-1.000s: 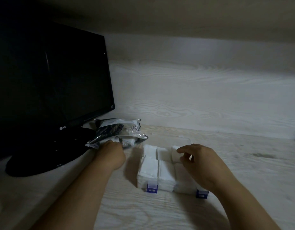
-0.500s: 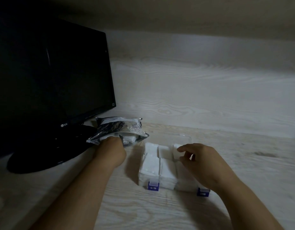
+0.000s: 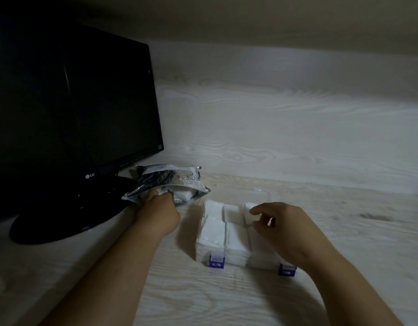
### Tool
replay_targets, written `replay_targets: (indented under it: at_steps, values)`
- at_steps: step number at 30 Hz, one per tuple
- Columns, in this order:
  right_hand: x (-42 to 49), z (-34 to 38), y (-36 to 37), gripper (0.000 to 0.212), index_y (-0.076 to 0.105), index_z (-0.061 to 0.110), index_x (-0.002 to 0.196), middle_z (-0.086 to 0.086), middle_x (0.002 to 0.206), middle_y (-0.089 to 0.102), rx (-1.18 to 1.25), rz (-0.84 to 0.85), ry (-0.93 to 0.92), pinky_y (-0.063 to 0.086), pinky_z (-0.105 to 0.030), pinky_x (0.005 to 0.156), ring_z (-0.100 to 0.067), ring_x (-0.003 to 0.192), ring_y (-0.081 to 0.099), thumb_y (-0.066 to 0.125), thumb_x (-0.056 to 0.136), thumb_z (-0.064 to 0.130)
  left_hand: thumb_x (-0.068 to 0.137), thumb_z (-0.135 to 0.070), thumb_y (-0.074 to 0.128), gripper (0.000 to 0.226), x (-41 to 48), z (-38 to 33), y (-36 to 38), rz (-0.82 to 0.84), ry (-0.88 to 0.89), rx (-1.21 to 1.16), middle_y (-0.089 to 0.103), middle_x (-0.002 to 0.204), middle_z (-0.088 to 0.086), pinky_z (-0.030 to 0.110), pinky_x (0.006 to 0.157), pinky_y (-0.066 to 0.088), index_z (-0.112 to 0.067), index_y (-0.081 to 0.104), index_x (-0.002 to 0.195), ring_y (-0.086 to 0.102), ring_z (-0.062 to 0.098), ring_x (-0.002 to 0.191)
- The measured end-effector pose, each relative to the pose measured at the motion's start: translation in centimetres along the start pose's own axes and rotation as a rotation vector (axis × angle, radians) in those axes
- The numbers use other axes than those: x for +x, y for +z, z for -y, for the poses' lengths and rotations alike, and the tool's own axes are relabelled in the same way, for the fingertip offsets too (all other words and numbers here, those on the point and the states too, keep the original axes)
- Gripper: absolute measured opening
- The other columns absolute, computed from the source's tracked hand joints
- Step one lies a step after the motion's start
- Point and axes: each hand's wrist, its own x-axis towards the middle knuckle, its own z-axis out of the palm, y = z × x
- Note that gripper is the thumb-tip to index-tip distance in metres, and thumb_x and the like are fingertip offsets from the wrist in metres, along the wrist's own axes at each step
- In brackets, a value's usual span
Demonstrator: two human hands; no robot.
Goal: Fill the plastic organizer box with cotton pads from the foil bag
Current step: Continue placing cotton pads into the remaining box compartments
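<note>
Fingers hidden in the foil bag [image 3: 165,182], hold unclear, the left hand [image 3: 156,209] should pinch a thin stack flat while the slack, empty right hand [image 3: 283,225] hovers over the pad-packed organizer box [image 3: 236,260] alongside.

Your desk [image 3: 226,297] was matt, pale wood grain. The foil bag [image 3: 165,182] shone crinkled; the cotton pads [image 3: 215,231] looked soft.

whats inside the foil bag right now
White cotton pads show at the open mouth of the foil bag, where the left hand reaches in. How many lie deeper is hidden by the foil and the hand.
</note>
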Motion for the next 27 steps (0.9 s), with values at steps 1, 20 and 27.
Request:
replay_targets:
  at_steps: [1, 20, 27]
  values:
    - [-0.01, -0.02, 0.0, 0.027, 0.064, 0.039, 0.119, 0.021, 0.085, 0.056, 0.002, 0.0, 0.0, 0.039, -0.012, 0.066, 0.002, 0.078, 0.054, 0.059, 0.093, 0.036, 0.085, -0.014, 0.047, 0.051, -0.04, -0.03, -0.02, 0.004, -0.001, -0.005, 0.032, 0.145, 0.013, 0.042, 0.114, 0.03, -0.021, 0.049, 0.135, 0.03, 0.032, 0.138]
    - [-0.16, 0.26, -0.1, 0.028, 0.062, 0.039, 0.122, 0.022, 0.086, 0.055, 0.009, 0.033, 0.023, 0.043, -0.012, 0.066, 0.001, 0.079, 0.055, 0.057, 0.094, 0.035, 0.088, -0.019, 0.044, 0.047, -0.39, -0.18, -0.28, 0.032, 0.007, 0.146, 0.042, 0.14, 0.012, 0.038, 0.108, 0.033, -0.022, 0.049, 0.134, 0.039, 0.032, 0.132]
    - [-0.14, 0.32, -0.12, 0.029, 0.061, 0.04, 0.123, 0.023, 0.086, 0.055, 0.006, 0.035, 0.019, 0.042, -0.011, 0.064, 0.003, 0.079, 0.055, 0.057, 0.094, 0.035, 0.088, -0.014, 0.046, 0.042, -0.36, -0.28, -0.22, 0.057, -0.008, 0.101, 0.04, 0.137, 0.015, 0.039, 0.108, 0.036, -0.016, 0.052, 0.13, 0.04, 0.033, 0.129]
